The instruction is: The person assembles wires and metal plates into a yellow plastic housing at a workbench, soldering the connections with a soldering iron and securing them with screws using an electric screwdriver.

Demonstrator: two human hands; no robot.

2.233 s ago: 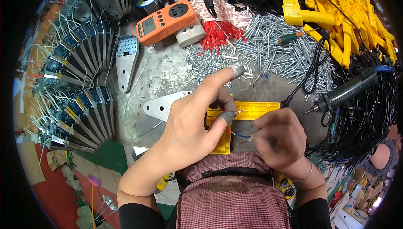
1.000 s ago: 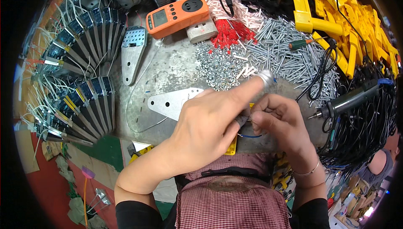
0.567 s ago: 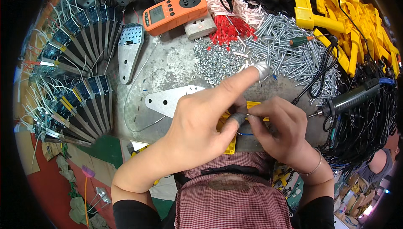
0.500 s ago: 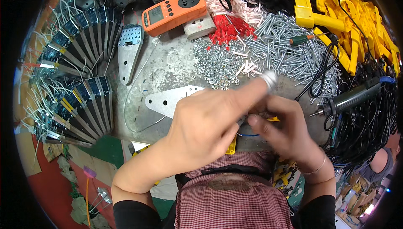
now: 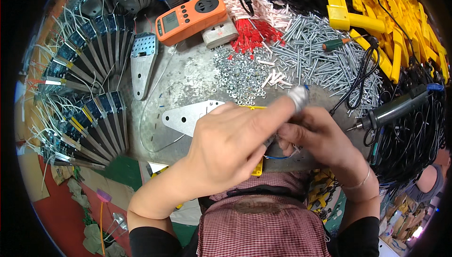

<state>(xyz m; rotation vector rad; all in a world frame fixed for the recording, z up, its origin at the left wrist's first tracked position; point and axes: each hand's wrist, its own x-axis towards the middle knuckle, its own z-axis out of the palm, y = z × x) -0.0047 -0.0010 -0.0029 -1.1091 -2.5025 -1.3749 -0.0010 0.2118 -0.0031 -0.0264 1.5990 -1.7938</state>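
My left hand (image 5: 228,141) is closed above the near part of the workbench, its back toward me, with silvery-white tape wrapped round one outstretched finger (image 5: 297,99). Beneath it a yellow plastic housing (image 5: 257,168) shows at two edges, and a flat tapered metal plate (image 5: 184,118) with round holes sticks out to the left. My right hand (image 5: 327,137) meets it, thumb and fingers pinched together. Whatever the fingertips grip is covered. A thin blue wire (image 5: 278,156) runs from below my left hand to under my right fingertips.
Hex nuts (image 5: 240,76), long screws (image 5: 320,54) and red-tipped leads (image 5: 254,33) lie in heaps beyond my hands. An orange meter (image 5: 190,19) stands at the back. Yellow plastic parts (image 5: 395,21) and an electric screwdriver (image 5: 400,108) are right; fanned metal plates with wires (image 5: 96,125) left.
My right hand's fingers have shifted slightly and are pinched closer together. The taped finger has dipped a little. More of the yellow housing's far edge shows; the bench view has shifted slightly.
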